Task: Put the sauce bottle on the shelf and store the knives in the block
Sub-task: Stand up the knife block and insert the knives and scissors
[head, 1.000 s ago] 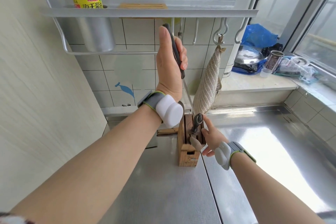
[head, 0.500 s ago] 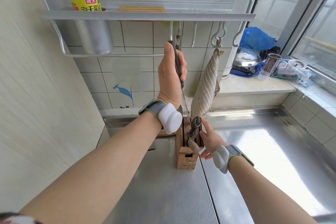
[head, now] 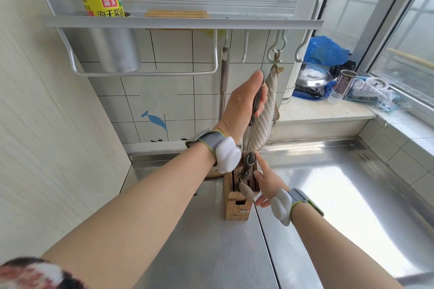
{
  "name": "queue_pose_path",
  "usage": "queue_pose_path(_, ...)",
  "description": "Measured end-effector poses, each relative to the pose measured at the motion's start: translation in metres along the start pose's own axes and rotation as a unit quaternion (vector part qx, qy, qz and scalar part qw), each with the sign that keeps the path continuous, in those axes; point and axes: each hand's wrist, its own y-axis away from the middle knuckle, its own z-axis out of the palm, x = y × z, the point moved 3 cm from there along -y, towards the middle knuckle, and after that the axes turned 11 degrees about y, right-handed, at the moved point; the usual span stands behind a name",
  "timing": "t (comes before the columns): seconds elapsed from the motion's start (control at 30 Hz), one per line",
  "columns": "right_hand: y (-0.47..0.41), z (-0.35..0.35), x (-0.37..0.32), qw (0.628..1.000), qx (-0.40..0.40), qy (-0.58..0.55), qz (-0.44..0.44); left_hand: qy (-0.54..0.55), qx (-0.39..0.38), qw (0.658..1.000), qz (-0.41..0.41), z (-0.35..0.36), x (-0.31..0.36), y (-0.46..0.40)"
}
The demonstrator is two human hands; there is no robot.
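Knife (head: 254, 110) hangs upright, blade down, its tip entering the wooden block (head: 237, 204) directly below; left hand (head: 244, 105) is clamped round the handle. Right hand (head: 265, 183), fingers spread, steadies the block's right side. Sauce bottle (head: 101, 0) stands on the shelf (head: 183, 23).

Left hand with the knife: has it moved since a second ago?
Yes. The left hand has come down toward the knife block; its thumb tip was level with the rack's lower rail and now sits below it.
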Motion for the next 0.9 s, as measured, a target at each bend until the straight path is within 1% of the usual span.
queue_pose_path(0.07, 0.001, 0.001, 0.001, 1.0, 0.008, -0.008, 0.008, -0.023, -0.011, 1.0, -0.012, -0.003, -0.004, -0.004)
queue_pose_path(0.2, 0.001, 0.002, 0.001, 1.0, -0.003, 0.001, 0.003, -0.1, -0.069, 0.992, -0.023, -0.011, -0.02, -0.007)
queue_pose_path(0.27, 0.0, 0.003, 0.002, 1.0, 0.001, -0.003, 0.015, -0.126, -0.089, 0.988, -0.032, -0.017, -0.032, -0.005)
queue_pose_path(0.37, -0.002, 0.004, 0.003, 1.0, 0.013, 0.005, 0.021, -0.172, -0.109, 0.978, -0.042, -0.028, -0.046, -0.001)
queue_pose_path(0.53, 0.001, 0.003, 0.003, 0.999, -0.004, -0.047, 0.018, -0.263, -0.126, 0.954, -0.074, -0.047, -0.067, 0.009)
queue_pose_path(0.63, 0.002, 0.002, 0.004, 0.999, -0.004, -0.046, 0.009, -0.259, -0.115, 0.955, -0.09, -0.053, -0.076, 0.017)
queue_pose_path(0.73, 0.001, 0.004, 0.005, 0.999, -0.003, -0.041, 0.008, -0.232, -0.083, 0.959, -0.142, -0.057, -0.079, 0.027)
queue_pose_path(0.8, 0.001, 0.004, 0.005, 0.999, 0.005, -0.037, 0.01, -0.236, -0.076, 0.951, -0.182, -0.067, -0.084, 0.033)
queue_pose_path(0.9, 0.005, 0.004, 0.003, 0.998, -0.001, -0.051, 0.022, -0.267, -0.11, 0.928, -0.237, -0.08, -0.092, 0.046)
